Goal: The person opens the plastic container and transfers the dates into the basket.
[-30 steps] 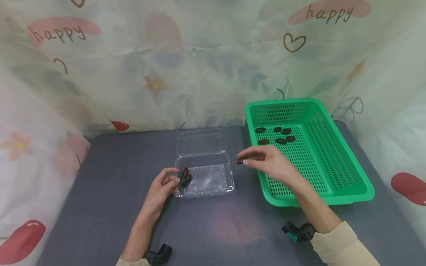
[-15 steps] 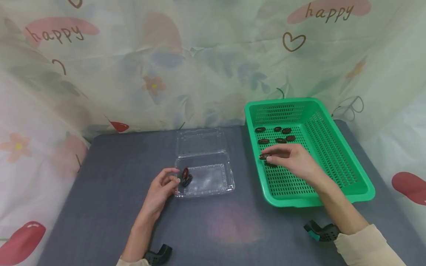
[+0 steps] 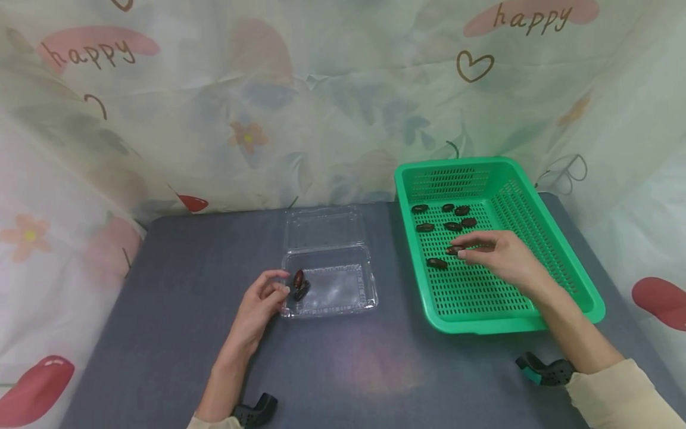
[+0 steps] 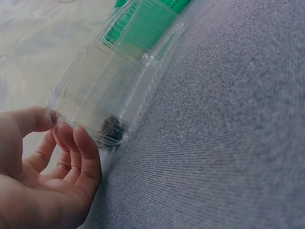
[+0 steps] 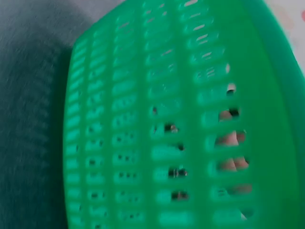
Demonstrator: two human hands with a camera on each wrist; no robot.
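My left hand (image 3: 262, 301) pinches the left rim of a clear plastic clamshell box (image 3: 334, 292), its lid folded back. In the left wrist view, the thumb and fingers (image 4: 86, 143) meet at that rim. Two dark brown dates (image 3: 298, 280) lie together inside the box's left end. Over the green basket (image 3: 576, 262), my right hand (image 3: 504, 256) holds another date (image 3: 455, 250) between thumb and fingertips. A date (image 3: 436, 263) lies on the basket floor just left of and below the held one. In the right wrist view the basket wall (image 5: 190, 114) mostly hides that hand.
Several more dates (image 3: 452, 226) lie in two loose rows toward the basket's back left. A grey cloth (image 3: 375, 363) covers the table. A printed curtain (image 3: 321, 119) hangs behind, with a thin wire loop (image 3: 568, 176) by the basket's back right corner.
My right hand has moved rightward, from the gap beside the clear box to above the basket floor, carrying a date. The left hand and the box stay in place.
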